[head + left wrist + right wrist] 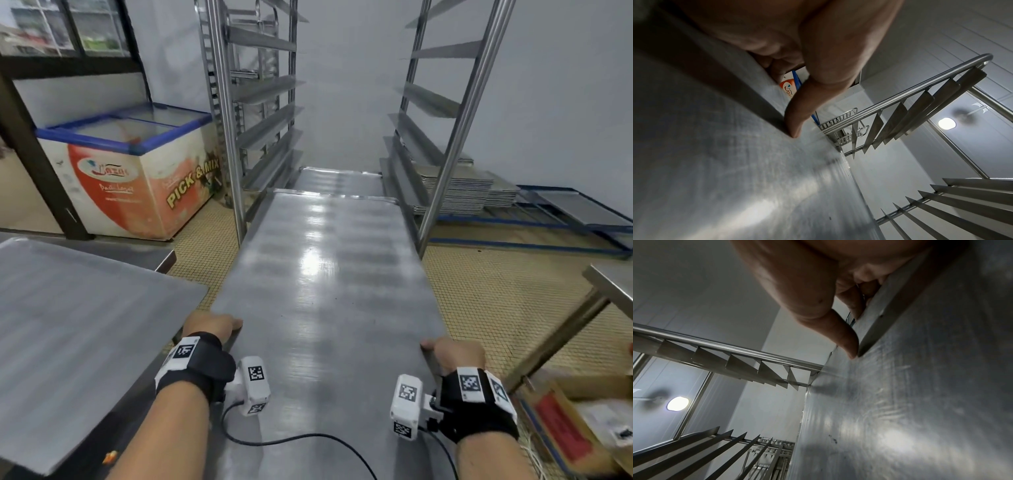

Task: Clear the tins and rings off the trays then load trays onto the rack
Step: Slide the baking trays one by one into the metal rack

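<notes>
I carry a long bare metal tray [325, 274] lengthwise, its far end between the uprights of the steel rack [459, 137]. My left hand [214, 325] grips the tray's left rim, thumb on top [795, 116], fingers curled under. My right hand [455, 353] grips the right rim the same way, thumb [846, 344] pressed at the edge. A second tray [339, 180] lies on the rack's runners just below and beyond the carried one. Slanted runners line both sides of the rack [900, 123]. No tins or rings show.
Another tray [78, 335] lies on the steel table at left. An ice-cream chest freezer [137, 171] stands left of the rack. Stacked trays [459, 192] and blue frames sit on the floor behind the rack. A cardboard box [579, 431] and a table leg [561, 329] are at right.
</notes>
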Motion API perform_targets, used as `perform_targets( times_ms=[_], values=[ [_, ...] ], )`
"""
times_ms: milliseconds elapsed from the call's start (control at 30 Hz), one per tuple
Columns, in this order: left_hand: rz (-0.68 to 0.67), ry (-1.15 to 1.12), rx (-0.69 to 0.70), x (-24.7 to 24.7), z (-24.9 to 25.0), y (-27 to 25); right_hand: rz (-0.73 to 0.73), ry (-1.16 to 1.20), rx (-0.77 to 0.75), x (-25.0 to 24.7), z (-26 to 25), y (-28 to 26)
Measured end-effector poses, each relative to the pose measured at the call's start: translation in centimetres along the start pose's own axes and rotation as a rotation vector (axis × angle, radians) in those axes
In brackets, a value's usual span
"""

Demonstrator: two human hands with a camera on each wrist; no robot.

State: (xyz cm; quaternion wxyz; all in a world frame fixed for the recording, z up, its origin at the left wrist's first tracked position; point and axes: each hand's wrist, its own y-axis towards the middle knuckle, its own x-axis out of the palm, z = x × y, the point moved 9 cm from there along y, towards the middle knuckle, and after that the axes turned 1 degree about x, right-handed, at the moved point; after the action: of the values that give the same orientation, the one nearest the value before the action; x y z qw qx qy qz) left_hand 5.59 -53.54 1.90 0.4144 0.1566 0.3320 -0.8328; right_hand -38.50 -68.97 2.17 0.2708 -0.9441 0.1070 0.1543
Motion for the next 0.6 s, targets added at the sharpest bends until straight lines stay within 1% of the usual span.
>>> perform_targets(
  times_ms=[100, 233, 433, 533, 600],
  values=[
    [-0.024, -0.034, -0.027, 0.8, 1.1, 1.0, 0.013, -0.010, 0.007, 0.8, -0.9, 1.6],
    [-0.006, -0.012, 0.017, 1.6, 2.7, 3.5, 0.018, -0.016, -0.021, 2.0, -2.5, 3.6],
    [-0.007, -0.135, -0.005, 3.0, 5.4, 7.1, 0.062, -0.033, -0.037, 4.3, -5.3, 6.5],
    [-0.017, -0.128, 0.012, 3.5, 7.6, 8.5, 0.074, -0.039, -0.043, 5.5, -6.9, 8.1],
    [-0.025, -0.085, 0.030, 3.7, 9.1, 9.8, 0.083, -0.043, -0.045, 6.4, -8.0, 9.0]
  ],
)
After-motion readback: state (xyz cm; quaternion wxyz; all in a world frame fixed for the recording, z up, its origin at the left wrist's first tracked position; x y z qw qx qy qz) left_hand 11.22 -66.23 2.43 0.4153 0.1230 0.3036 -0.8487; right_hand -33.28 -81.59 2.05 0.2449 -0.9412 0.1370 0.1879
